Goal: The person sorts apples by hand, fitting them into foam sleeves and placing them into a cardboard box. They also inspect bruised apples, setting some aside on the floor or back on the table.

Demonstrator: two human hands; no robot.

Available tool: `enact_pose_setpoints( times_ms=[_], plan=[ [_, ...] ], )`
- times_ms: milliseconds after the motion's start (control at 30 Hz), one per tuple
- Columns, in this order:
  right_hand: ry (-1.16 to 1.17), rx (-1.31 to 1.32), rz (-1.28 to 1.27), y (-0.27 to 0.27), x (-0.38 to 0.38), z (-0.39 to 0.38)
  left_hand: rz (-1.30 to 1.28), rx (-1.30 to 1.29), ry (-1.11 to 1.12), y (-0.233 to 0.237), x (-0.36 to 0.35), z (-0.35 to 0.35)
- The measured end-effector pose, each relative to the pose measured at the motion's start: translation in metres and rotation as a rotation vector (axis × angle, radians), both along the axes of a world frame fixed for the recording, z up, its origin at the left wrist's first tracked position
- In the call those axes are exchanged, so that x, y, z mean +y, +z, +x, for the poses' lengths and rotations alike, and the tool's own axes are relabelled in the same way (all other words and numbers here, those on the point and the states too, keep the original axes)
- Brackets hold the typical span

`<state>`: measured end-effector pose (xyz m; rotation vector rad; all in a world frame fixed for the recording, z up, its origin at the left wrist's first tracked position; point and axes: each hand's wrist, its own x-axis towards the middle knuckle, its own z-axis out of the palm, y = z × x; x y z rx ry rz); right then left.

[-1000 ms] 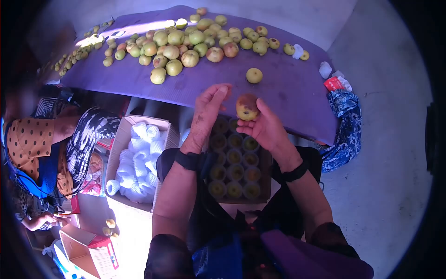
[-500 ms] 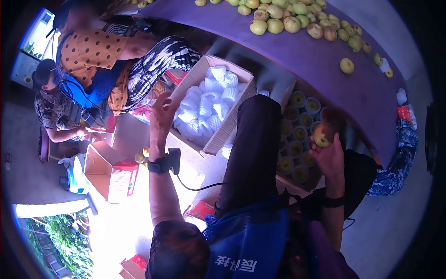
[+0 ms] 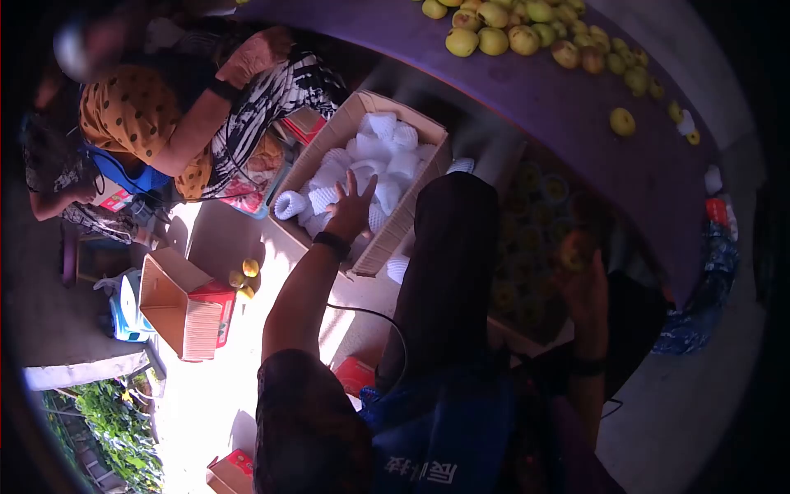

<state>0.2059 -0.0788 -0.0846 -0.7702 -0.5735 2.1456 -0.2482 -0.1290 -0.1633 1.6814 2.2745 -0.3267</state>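
Note:
My left hand (image 3: 352, 207) reaches over an open cardboard carton (image 3: 329, 140) full of white foam net sleeves (image 3: 387, 156). Its fingers are spread among the sleeves at the near side. On the right, in shadow, my right hand (image 3: 581, 288) holds a reddish-yellow apple (image 3: 578, 249) at its fingertips. Right beside that hand is a second carton (image 3: 502, 329) packed with rows of apples in foam nets (image 3: 531, 239), dim in this light.
A purple-covered table (image 3: 527, 99) curves across the top right, bearing a heap of yellow-green apples (image 3: 494, 41). Two people sit at the left, one in a dotted orange shirt (image 3: 132, 107). An open red-and-brown box (image 3: 177, 305) and a few yellow fruits (image 3: 249, 267) lie on the floor.
My left hand has moved right and down from the carton's left edge to over the foam sleeves. My right hand still holds the apple. The person in orange has leaned and shifted an arm.

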Motion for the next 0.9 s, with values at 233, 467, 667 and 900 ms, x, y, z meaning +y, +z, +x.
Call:
enact_pose_setpoints(
  times_ms=[233, 467, 667, 900],
  plan=[
    [-0.024, -0.074, 0.032, -0.007, -0.004, -0.002, -0.267, 0.023, -0.105, -0.065, -0.005, -0.019],
    [-0.026, -0.171, 0.015, -0.013, -0.004, -0.004, -0.163, 0.118, -0.053, -0.104, 0.004, -0.035],
    [-0.017, -0.148, -0.02, -0.008, -0.007, -0.005, 0.057, 0.118, -0.143, -0.105, 0.002, -0.046],
    [-0.009, -0.154, 0.02, -0.002, -0.007, -0.006, 0.196, 0.168, -0.039, -0.044, -0.01, -0.039]
  ],
)
